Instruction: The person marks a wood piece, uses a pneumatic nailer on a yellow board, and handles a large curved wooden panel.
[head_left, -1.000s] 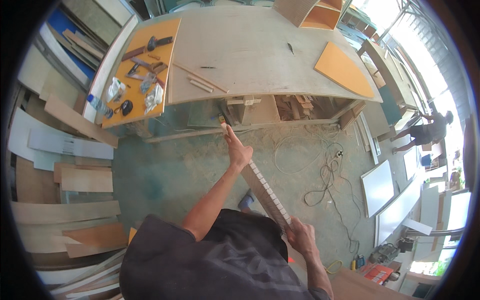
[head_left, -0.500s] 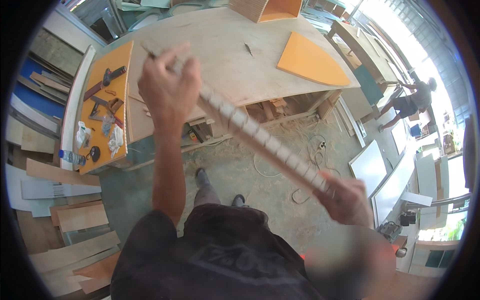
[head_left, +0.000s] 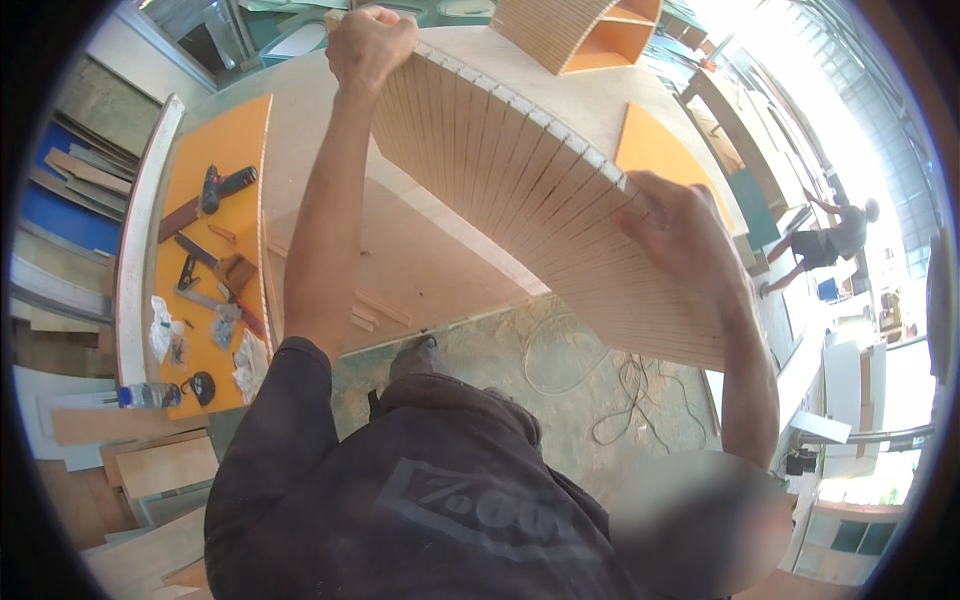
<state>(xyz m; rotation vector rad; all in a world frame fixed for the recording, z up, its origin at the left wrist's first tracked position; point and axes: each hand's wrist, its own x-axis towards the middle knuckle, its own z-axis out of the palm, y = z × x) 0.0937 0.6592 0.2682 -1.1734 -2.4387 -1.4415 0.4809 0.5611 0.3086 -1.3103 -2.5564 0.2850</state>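
A wide wooden panel (head_left: 490, 170), scored with many close parallel grooves and showing a notched pale edge, is held up tilted over the front of the workbench (head_left: 440, 220). At the upper left end of that edge, my left hand (head_left: 372, 48) is closed round the panel's corner. My right hand (head_left: 680, 225) grips the same edge farther right, its thumb side over the grooved face. The panel's back is hidden. Behind it lies an orange curved board (head_left: 640, 135), partly covered, and a grooved box with orange inner faces (head_left: 610, 45) stands at the far side.
On the orange board at left lie a cordless drill (head_left: 222, 188), a brown tool pouch (head_left: 237, 272), a tape measure (head_left: 198, 388) and a water bottle (head_left: 150, 395). Cables (head_left: 640, 400) coil on the dusty floor. Another person (head_left: 835, 235) works at far right.
Both hands have risen and moved away from me with the panel. It has turned from nearly edge-on to showing its grooved face. The bench now appears closer.
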